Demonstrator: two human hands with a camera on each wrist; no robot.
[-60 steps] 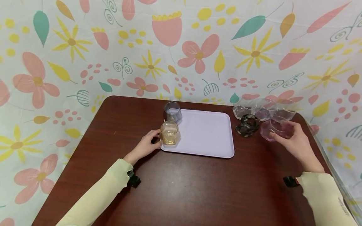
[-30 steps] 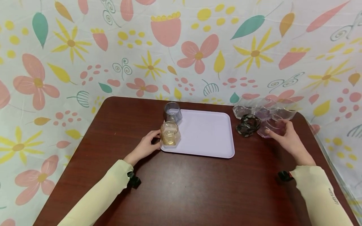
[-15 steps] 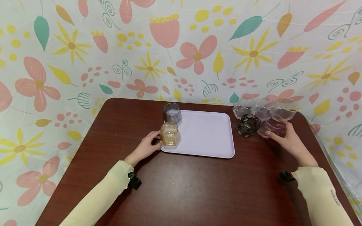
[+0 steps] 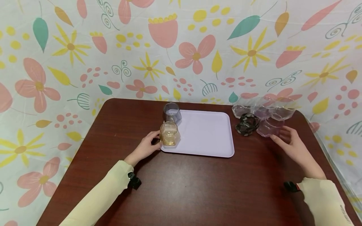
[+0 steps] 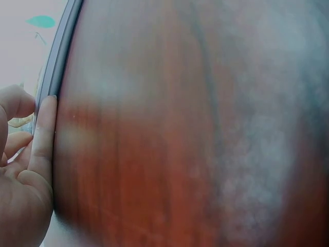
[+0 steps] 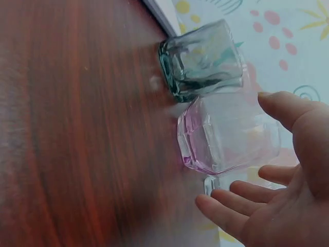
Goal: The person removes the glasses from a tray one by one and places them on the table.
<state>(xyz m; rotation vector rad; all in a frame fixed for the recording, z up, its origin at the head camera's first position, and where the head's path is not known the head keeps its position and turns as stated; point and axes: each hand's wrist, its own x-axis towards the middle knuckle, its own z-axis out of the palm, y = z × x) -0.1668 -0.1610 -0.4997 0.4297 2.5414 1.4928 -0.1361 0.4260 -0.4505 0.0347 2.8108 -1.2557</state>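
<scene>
The right hand is beside a pink faceted glass tumbler at the table's right side. The right wrist view shows that hand spread wide, thumb well away from the other fingers and nothing pinched between them; from the head view alone, the thumb tip could pass for touching the glass. That close view also reveals a thick base and see-through greenish walls on the smoky tumbler just beside the pink one, which looks nearly black from above.

The left hand is at the left edge of a pale lilac tray, next to an amber tumbler in the near-left corner. The left wrist view adds a digit lying along the tray's outer side and others bent above; whether they grip rim or glass, I cannot tell. A grey-blue tumbler is at the far-left corner.

Most of the tray's surface extends rightward from these two. A strip of wood separates its right edge from the smoky tumbler. Clear glasses crowd the back edge by the patterned cloth, and the right hand lies between the pink tumbler and the table's right edge.
</scene>
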